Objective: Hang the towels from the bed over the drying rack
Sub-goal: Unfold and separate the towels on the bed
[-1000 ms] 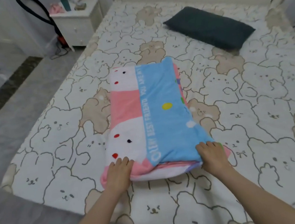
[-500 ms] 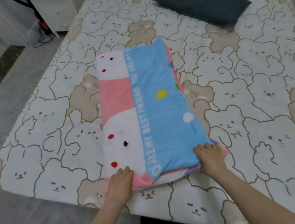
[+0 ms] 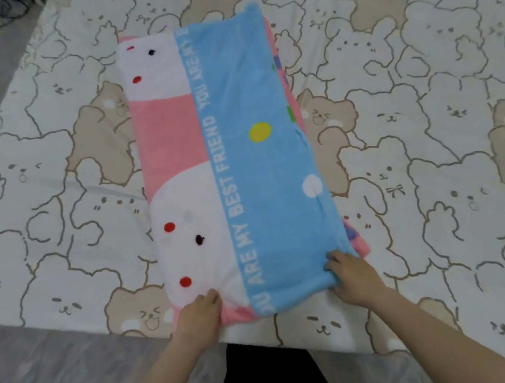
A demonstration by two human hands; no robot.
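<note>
Folded towels [image 3: 227,150] lie stacked on bed [image 3: 431,171], near edge twd the person. Left hand [image 3: 198,317] pinches the pink near corner; right hand [image 3: 354,277] grips the blue near corner, fingers curled into cloth. Soft, light, floppy; prob. best lifted by both near corners.

I am leaning further over the bed [image 3: 65,275], so the dark pillow and the nightstand are slipping out of sight beyond my fingers. My right hand [image 3: 354,277] is bunching the blue corner of the towel [image 3: 250,160] under its fingertips, while my left hand [image 3: 199,314] is pinching the pink corner tighter.
</note>
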